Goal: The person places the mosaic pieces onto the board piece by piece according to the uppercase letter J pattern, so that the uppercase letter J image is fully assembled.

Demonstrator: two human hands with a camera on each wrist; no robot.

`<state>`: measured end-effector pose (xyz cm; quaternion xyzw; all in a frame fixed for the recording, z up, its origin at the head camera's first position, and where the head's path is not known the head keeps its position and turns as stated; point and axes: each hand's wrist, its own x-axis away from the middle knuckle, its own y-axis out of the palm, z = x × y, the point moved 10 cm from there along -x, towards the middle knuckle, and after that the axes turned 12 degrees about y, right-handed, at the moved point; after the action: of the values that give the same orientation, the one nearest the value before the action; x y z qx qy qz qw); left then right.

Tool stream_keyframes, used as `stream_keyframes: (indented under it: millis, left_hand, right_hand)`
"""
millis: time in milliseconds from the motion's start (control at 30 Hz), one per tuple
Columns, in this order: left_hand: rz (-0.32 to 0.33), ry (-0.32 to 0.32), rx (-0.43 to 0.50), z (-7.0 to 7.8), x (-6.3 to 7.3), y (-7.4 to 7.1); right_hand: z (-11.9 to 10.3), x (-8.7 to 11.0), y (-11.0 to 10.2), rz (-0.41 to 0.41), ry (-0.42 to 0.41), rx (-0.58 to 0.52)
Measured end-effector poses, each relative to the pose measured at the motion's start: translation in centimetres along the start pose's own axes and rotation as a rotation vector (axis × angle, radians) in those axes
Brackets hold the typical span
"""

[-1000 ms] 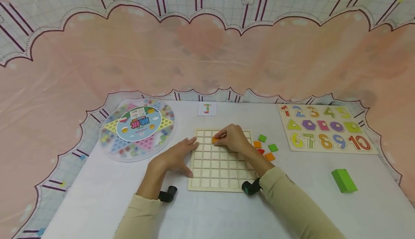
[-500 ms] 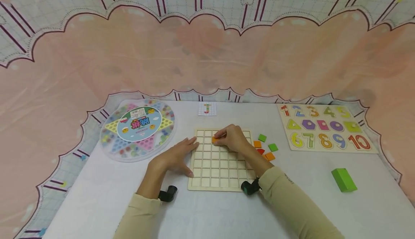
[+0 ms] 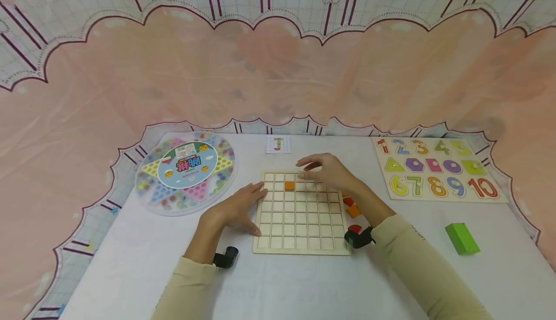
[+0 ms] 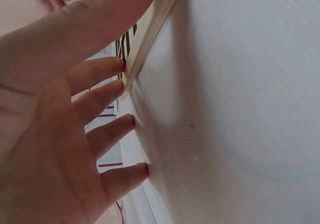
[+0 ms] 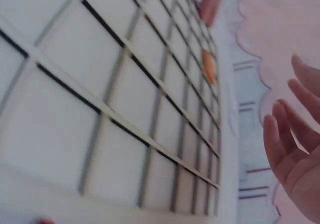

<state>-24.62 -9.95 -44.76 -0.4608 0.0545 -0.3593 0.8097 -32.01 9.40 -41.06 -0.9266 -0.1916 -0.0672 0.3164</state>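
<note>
A wooden grid board (image 3: 300,251) lies on the white table, and one orange square tile (image 3: 289,185) sits in a cell near its top. My left hand (image 3: 236,209) is spread along the board's left edge; in the left wrist view its thumb and two fingertips (image 4: 118,64) touch that edge, while the other fingers reach down to the table. Above the board's upper right part hovers my right hand (image 3: 332,173), its fingers loosely bent and holding nothing. The right wrist view shows the same hand (image 5: 295,144) apart from the board, with the orange tile farther off.
Loose orange tiles (image 3: 354,211) and red pieces (image 3: 354,229) lie right of the board, partly behind the right arm. A small card with a J pattern (image 3: 278,144) is beyond it. Around stand a round game box (image 3: 187,165), a number puzzle (image 3: 438,169) and a green block (image 3: 462,239).
My right hand has let go of the orange tile, leaving it in its cell, and has moved up and to the right. The left hand has stayed at the board's edge.
</note>
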Motion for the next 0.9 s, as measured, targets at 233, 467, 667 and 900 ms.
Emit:
stream_keyframes:
  millis: [233, 467, 667, 900]
  left_hand:
    - [-0.006, -0.006, -0.005, 0.2, -0.1, 0.0]
    - [-0.006, -0.013, -0.015, 0.1, 0.0, 0.0]
    - [0.003, 0.003, -0.026, 0.3, 0.1, -0.1]
    - [0.001, 0.007, -0.029, 0.4, -0.1, -0.1]
  right_hand:
    - [0.6, 2.2, -5.8, 0.106, -0.008, 0.005]
    - [3.9, 4.2, -9.3, 0.167, 0.100, -0.029]
    - [6.8, 5.3, -9.5, 0.164, 0.159, -0.056]
    - [10.5, 5.2, -8.2, 0.141, 0.270, -0.029]
